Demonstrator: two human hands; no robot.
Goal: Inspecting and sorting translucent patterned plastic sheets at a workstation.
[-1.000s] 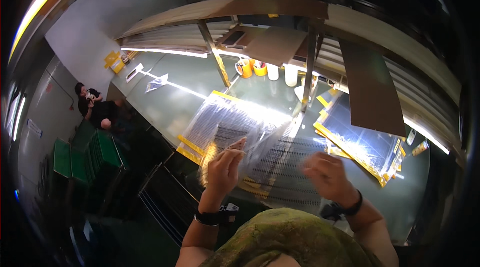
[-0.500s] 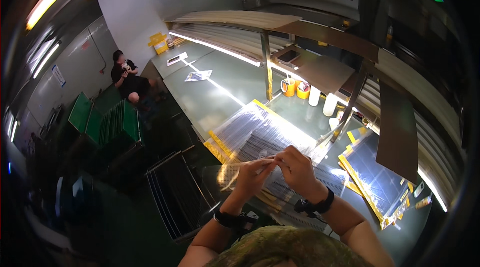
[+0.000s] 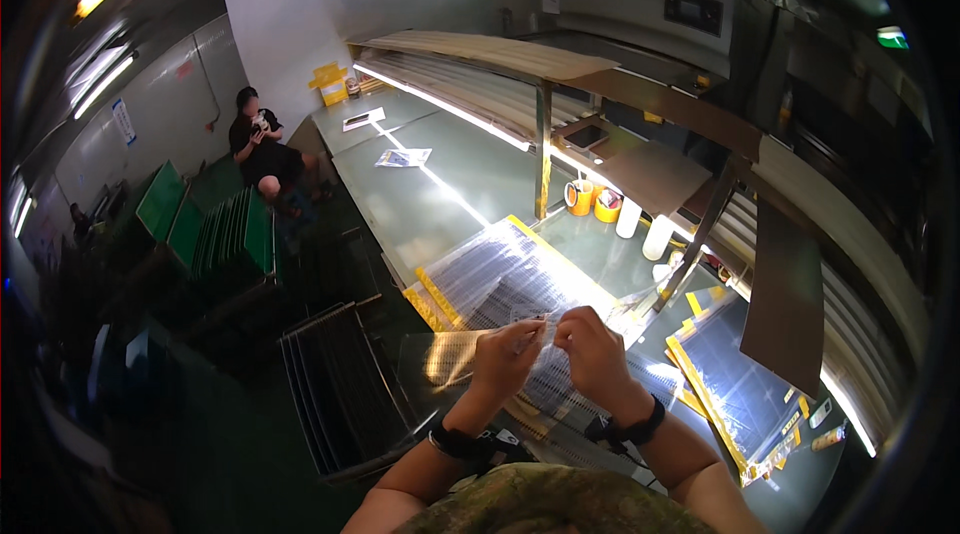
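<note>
Both hands meet in front of me above the bench, fingers pinched. My left hand (image 3: 503, 362) and my right hand (image 3: 597, 362) hold a small piece of clear film (image 3: 549, 329) between their fingertips; its exact shape is hard to make out. Beneath and beyond them lies a large translucent, finely patterned sheet (image 3: 475, 269) edged with yellow tape. A clear sheet with rows of dark marks (image 3: 440, 359) shows beside my left wrist and overhangs the bench's near edge.
A dark panel with yellow tape (image 3: 720, 364) lies at right. Orange tape rolls (image 3: 578, 197) and white bottles (image 3: 657, 237) stand under the lit shelf (image 3: 470, 44). A black slotted rack (image 3: 335, 389) is at lower left, green racks (image 3: 232, 239) behind. Another person (image 3: 262, 149) sits far left.
My fingertips have moved slightly apart, and more of the clear film shows between them. The whole view has tilted and shifted a little.
</note>
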